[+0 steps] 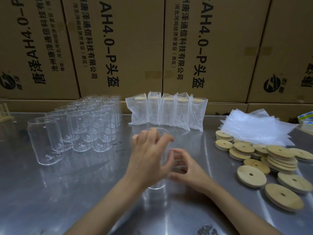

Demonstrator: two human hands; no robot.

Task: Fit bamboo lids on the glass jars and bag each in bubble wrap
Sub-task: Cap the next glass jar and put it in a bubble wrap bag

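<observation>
A clear glass jar point(156, 184) stands upright on the metal table point(84, 192) in the middle, without a lid. My left hand point(149, 156) wraps around its left side and rim. My right hand point(183, 167) touches its right side with curled fingers; motion blur hides how firmly. Several empty glass jars point(81, 122) stand grouped at the left. A heap of round bamboo lids point(264, 160) with centre holes lies at the right. Behind the heap sits a stack of bubble-wrap bags point(255, 129). Several jars with lids, bagged in bubble wrap point(166, 112), stand in a row at the back.
Large printed cardboard boxes point(152, 48) form a wall behind the table. A wooden rack point(5, 112) shows at the far left edge. Tape rolls point(304, 119) sit at the far right edge.
</observation>
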